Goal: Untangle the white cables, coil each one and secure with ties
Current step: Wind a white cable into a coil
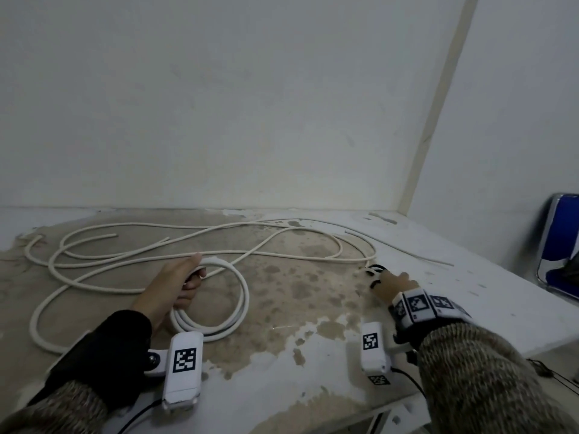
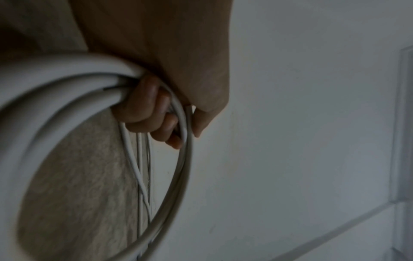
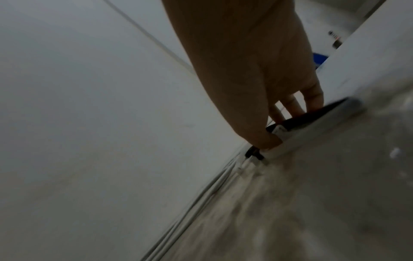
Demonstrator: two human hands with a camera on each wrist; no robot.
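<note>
Several turns of white cable form a coil (image 1: 244, 296), and my left hand (image 1: 195, 274) grips it at the top with fingers curled round the strands; the coil's lower part lies on the worn table (image 1: 313, 308). The left wrist view shows the coil (image 2: 67, 88) passing through that hand (image 2: 178, 127). More white cable (image 1: 156, 255) lies in loose crossing loops behind it. At the right, my right hand (image 1: 380, 275) reaches onto a small bunch of black ties (image 1: 376, 268). In the right wrist view, its fingers (image 3: 297, 106) lie fairly straight on a black tie (image 3: 312, 114).
A thin grey wire (image 1: 407, 252) runs along the table's back right. A white wall (image 1: 250, 120) stands just behind the table. A blue object (image 1: 560, 239) leans beyond the right edge. Black leads (image 1: 545, 371) hang off the near right corner.
</note>
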